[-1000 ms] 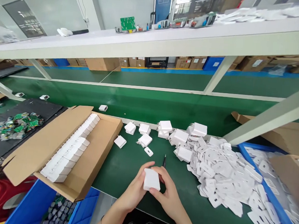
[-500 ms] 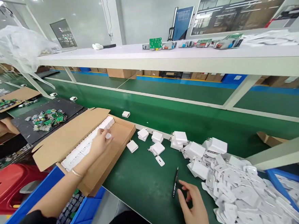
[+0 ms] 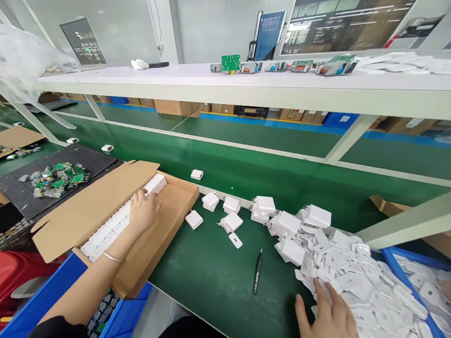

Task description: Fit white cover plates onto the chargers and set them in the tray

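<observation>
Head view: a row of white blocks (image 3: 107, 233) lies along the left wall of an open cardboard box (image 3: 171, 206) at the left part of the green counter (image 3: 210, 276). The left hand (image 3: 144, 212) is over the row towards its far end, fingers bent down; whether they grip a block cannot be told, as the hand covers the spot.

Right of the box, towards the counter's far edge, sit several white adapters (image 3: 231, 222), with a small slotted plate (image 3: 235, 240) just in front of them. A black pointed tool (image 3: 257, 274) lies alone, nearer the middle.

The right hand (image 3: 328, 325) is at the counter's near edge, fingers spread, thumb well out, nothing visible in its grasp. Its fingertips reach the near-left border of a heap of flat white pieces (image 3: 357, 276); contact is unclear. Beyond the heap's right side stands a blue bin (image 3: 396, 268). Left of the box, circuit boards (image 3: 60, 178) are piled on a black mat (image 3: 12, 182).
</observation>
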A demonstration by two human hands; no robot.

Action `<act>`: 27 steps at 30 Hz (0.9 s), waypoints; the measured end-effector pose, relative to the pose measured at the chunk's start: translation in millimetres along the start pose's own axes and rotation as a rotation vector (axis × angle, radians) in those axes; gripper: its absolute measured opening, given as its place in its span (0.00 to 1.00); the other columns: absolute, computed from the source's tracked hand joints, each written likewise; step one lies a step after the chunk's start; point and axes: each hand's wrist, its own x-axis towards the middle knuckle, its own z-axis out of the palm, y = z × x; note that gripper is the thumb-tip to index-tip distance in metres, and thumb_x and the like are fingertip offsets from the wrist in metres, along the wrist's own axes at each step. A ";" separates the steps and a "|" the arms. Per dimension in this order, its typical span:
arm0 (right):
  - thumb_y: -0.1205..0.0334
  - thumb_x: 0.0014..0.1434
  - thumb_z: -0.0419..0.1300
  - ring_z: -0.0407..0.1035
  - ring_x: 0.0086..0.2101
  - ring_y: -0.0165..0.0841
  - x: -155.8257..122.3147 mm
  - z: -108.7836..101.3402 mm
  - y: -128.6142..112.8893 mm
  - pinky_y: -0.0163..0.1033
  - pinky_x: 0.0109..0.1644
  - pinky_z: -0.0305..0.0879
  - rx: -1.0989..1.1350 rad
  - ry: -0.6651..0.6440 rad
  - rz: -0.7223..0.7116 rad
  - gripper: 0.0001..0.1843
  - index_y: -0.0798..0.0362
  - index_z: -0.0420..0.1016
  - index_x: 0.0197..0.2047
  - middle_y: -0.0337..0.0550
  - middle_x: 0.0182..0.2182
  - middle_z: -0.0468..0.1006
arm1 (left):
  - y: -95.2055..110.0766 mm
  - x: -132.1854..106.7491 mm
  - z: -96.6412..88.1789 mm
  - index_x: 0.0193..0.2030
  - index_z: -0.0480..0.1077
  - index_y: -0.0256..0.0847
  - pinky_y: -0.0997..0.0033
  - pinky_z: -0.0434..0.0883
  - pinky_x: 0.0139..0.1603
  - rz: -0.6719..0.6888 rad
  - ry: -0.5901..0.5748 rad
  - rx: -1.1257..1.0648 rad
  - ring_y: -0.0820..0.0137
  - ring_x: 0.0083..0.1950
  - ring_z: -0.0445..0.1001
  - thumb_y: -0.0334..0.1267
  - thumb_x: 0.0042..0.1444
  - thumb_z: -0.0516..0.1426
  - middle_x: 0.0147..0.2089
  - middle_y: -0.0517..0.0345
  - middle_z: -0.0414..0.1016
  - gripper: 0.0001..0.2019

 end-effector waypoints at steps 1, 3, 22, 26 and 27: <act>0.41 0.72 0.46 0.64 0.63 0.67 -3.1 2.2 1.1 0.69 0.61 0.65 0.004 -0.015 -0.012 0.36 0.61 0.71 0.67 0.67 0.66 0.68 | 13.0 -6.9 -5.9 0.60 0.75 0.35 0.44 0.67 0.58 0.045 0.005 -0.016 0.41 0.60 0.67 0.45 0.71 0.52 0.62 0.31 0.66 0.21; 0.41 0.73 0.46 0.63 0.64 0.65 -10.2 7.4 1.7 0.69 0.62 0.64 0.035 -0.042 -0.045 0.34 0.58 0.70 0.67 0.63 0.67 0.68 | 42.8 -25.9 -15.6 0.60 0.75 0.39 0.46 0.68 0.58 0.167 -0.001 -0.060 0.44 0.60 0.68 0.45 0.70 0.54 0.63 0.36 0.67 0.19; 0.49 0.73 0.55 0.67 0.58 0.54 -15.0 0.3 -34.3 0.59 0.56 0.64 0.071 -0.134 -0.095 0.20 0.49 0.72 0.62 0.54 0.57 0.76 | 218.8 -58.0 18.3 0.59 0.70 0.34 0.39 0.67 0.60 0.389 -0.075 -0.675 0.42 0.61 0.70 0.38 0.63 0.61 0.56 0.36 0.76 0.19; 0.58 0.73 0.57 0.70 0.54 0.49 -5.2 -3.5 -34.9 0.55 0.55 0.64 0.154 -0.231 -0.106 0.12 0.48 0.77 0.55 0.50 0.53 0.79 | 206.1 -76.2 4.8 0.63 0.66 0.39 0.53 0.74 0.51 0.406 -0.163 -0.900 0.54 0.51 0.77 0.44 0.69 0.55 0.54 0.42 0.79 0.20; 0.59 0.73 0.57 0.70 0.52 0.48 -3.0 -4.2 -35.4 0.54 0.54 0.65 0.187 -0.233 -0.107 0.11 0.48 0.78 0.53 0.50 0.52 0.79 | 201.9 -83.3 -0.7 0.65 0.64 0.39 0.58 0.75 0.45 0.406 -0.232 -1.014 0.59 0.45 0.78 0.46 0.71 0.52 0.53 0.44 0.79 0.20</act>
